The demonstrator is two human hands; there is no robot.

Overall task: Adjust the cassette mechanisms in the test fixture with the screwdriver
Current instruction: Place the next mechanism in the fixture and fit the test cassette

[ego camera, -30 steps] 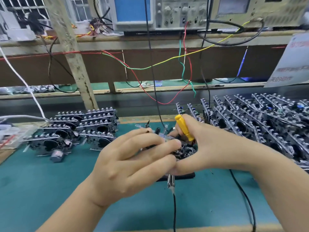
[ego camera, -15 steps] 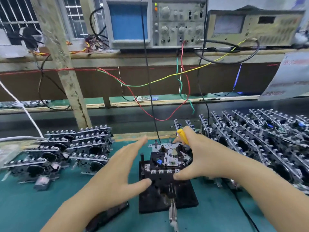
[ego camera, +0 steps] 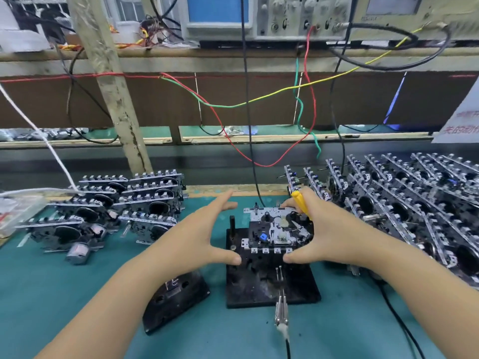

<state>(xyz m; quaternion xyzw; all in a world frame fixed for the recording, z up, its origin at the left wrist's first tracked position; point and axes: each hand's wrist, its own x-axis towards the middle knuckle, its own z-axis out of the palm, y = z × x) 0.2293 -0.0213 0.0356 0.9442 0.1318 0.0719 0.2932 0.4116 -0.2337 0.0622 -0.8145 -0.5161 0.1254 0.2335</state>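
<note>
The right hand holds the yellow-handled screwdriver, its fingers curled round the handle, while its thumb reaches forward to the near right corner of the cassette mechanism. The screwdriver's long axis is steeply tilted: the handle end points up and away from the person, and the shaft runs down into the hand, its tip hidden. The mechanism sits on the black test fixture, just left of this grip, with its row of keys facing the person. The left hand is spread, fingers straight and thumb extended, holding nothing; its thumb tip lies at the fixture's left edge. A metal probe clip lies lengthwise over the fixture's near edge. Stacked mechanisms stand left of the left hand; further rows stand right of the grip. A black cassette lies beneath the left wrist. The sign carries red characters too blurred to read.
</note>
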